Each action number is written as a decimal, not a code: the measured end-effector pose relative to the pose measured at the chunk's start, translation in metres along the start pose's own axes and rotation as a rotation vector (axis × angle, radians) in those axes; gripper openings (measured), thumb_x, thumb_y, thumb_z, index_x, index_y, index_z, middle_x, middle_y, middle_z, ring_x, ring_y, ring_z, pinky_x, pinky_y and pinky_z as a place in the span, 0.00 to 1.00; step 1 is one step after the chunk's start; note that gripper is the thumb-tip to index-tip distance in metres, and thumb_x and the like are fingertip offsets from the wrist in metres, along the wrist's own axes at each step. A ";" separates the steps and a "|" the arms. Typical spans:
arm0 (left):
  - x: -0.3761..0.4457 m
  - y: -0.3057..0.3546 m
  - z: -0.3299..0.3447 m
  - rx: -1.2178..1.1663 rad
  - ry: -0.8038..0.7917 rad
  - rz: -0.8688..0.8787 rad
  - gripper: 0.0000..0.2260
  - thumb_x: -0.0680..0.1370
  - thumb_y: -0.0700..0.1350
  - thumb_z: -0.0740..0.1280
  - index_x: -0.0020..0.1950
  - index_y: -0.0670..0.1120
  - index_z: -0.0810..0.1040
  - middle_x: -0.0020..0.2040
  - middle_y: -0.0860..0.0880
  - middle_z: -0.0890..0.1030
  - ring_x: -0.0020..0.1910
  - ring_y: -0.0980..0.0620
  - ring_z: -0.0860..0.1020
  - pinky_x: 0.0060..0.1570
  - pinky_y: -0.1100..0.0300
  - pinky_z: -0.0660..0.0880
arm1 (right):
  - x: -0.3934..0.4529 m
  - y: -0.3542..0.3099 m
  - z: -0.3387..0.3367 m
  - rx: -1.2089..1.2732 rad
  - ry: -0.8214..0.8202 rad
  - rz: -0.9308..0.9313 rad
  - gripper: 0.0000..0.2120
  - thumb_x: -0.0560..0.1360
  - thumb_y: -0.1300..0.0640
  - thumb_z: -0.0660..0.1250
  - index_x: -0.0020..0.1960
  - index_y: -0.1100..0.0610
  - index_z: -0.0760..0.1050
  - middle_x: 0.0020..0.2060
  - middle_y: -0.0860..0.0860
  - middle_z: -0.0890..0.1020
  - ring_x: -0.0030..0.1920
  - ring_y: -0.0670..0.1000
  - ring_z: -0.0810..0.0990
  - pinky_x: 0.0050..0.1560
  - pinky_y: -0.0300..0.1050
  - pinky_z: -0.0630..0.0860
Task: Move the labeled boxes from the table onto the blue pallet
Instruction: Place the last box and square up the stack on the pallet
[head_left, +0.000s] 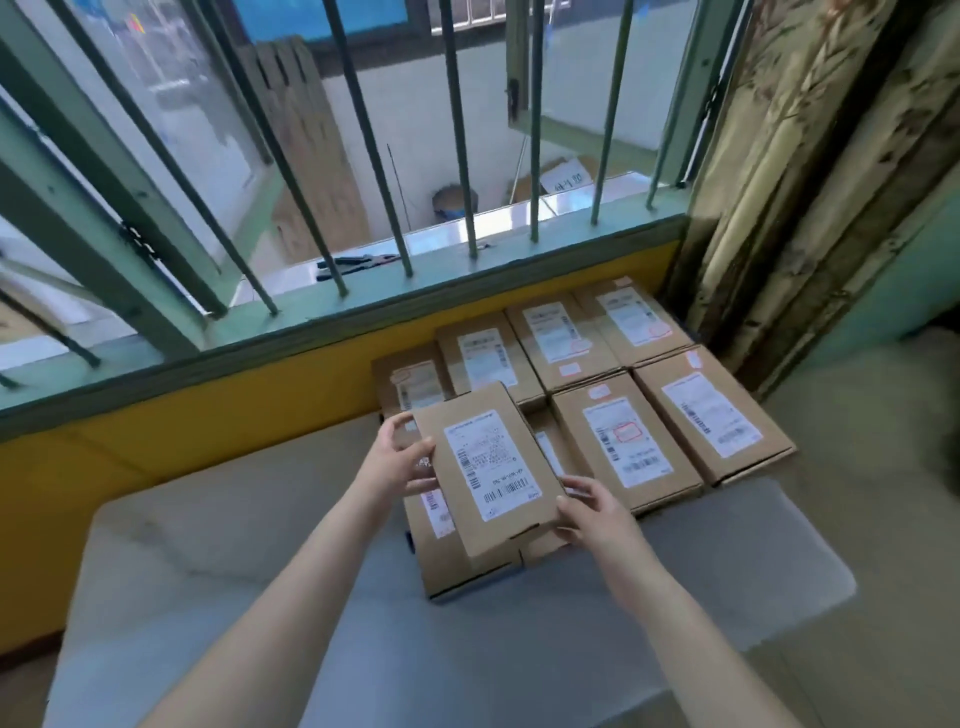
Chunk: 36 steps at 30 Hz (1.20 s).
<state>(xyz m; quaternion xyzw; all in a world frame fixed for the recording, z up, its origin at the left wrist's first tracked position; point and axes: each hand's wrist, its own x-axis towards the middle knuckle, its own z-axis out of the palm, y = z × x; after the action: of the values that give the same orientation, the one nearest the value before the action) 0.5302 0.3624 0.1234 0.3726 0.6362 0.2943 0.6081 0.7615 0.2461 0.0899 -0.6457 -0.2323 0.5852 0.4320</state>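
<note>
Both arms reach forward; the left hand and right hand each hold a pinching grip on opposite edges of one box, tilted above other boxes.

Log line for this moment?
hands: left + right grip box | box: above stack | state: mid-carry

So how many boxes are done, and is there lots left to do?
Hard to say what's done: no blue pallet shows here. Right now both hands, left hand and right hand, hold one labeled box above the others. Still waiting are the boxes underneath and at least six more laid out beside the window wall. So it looks like plenty is left.
</note>
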 end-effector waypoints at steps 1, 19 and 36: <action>0.001 0.001 0.009 0.005 0.003 -0.019 0.22 0.79 0.40 0.68 0.70 0.53 0.66 0.51 0.41 0.83 0.41 0.45 0.84 0.40 0.50 0.83 | 0.001 0.001 -0.009 0.003 0.027 0.016 0.10 0.78 0.62 0.66 0.57 0.54 0.77 0.51 0.53 0.81 0.46 0.52 0.82 0.52 0.48 0.80; 0.014 -0.013 0.077 0.172 -0.034 -0.117 0.17 0.79 0.36 0.65 0.67 0.41 0.70 0.54 0.44 0.80 0.45 0.50 0.81 0.43 0.57 0.80 | 0.011 0.035 -0.034 0.254 0.370 0.302 0.06 0.76 0.62 0.62 0.52 0.60 0.72 0.39 0.53 0.77 0.38 0.48 0.76 0.63 0.51 0.75; -0.033 -0.051 0.164 1.280 -0.064 0.340 0.47 0.68 0.67 0.67 0.78 0.58 0.44 0.79 0.47 0.43 0.78 0.40 0.44 0.70 0.39 0.60 | 0.055 -0.046 -0.203 -0.578 0.752 -0.188 0.25 0.76 0.58 0.63 0.73 0.58 0.67 0.70 0.60 0.69 0.68 0.62 0.68 0.64 0.53 0.67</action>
<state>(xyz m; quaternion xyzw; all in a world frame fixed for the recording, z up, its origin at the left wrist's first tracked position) 0.6862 0.2938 0.0852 0.7641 0.5994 -0.0611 0.2305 0.9767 0.2561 0.0861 -0.8823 -0.2708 0.1809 0.3399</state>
